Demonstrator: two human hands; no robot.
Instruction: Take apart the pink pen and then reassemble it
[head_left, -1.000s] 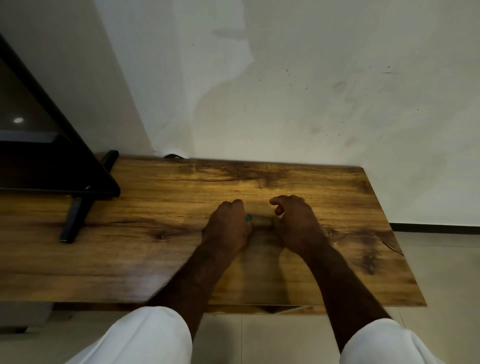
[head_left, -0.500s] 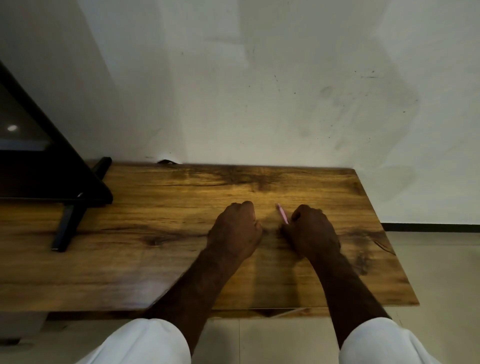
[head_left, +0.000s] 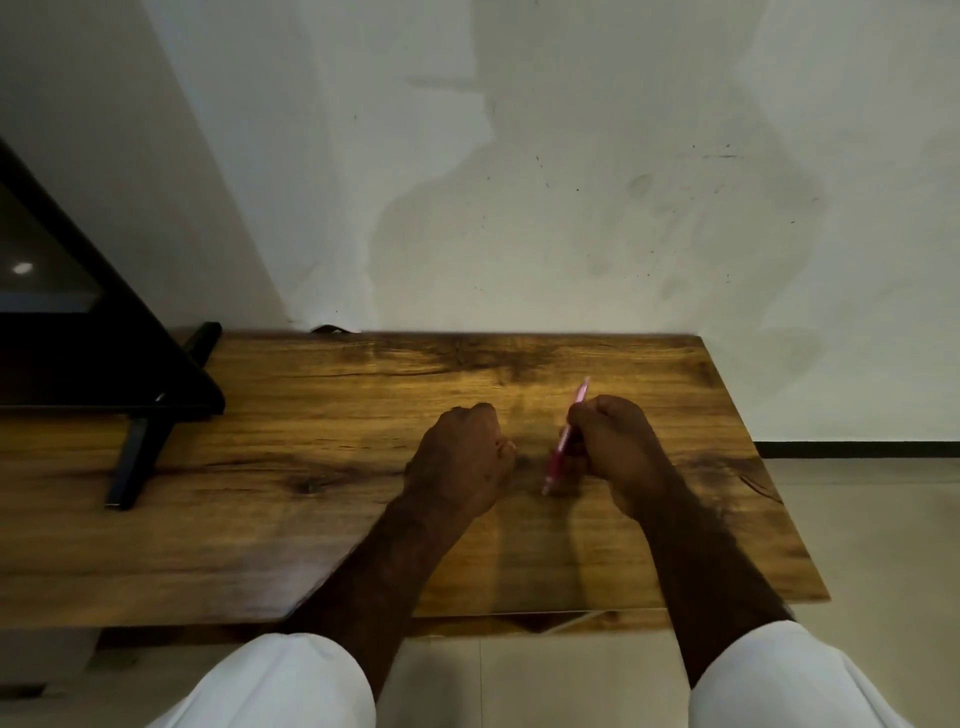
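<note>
My right hand (head_left: 615, 444) is closed around the pink pen (head_left: 559, 460) at its middle. The pen stands tilted above the wooden table (head_left: 311, 431), with its top end leaning away to the right and its lower end pointing down toward the board. My left hand (head_left: 460, 462) rests on the table as a fist a short gap to the left of the pen and does not touch it. Nothing shows between its curled fingers, and the inside of the fist is hidden.
A black screen (head_left: 78, 358) on a slanted black stand leg (head_left: 136, 457) fills the table's left end. A white wall rises right behind the table. The table's right edge (head_left: 753, 441) and front edge drop to a tiled floor.
The hands, joined over the pen a second ago, have drawn apart. My right hand has lifted the pink pen into view and tilted it more upright. My left fist has stayed on the table.
</note>
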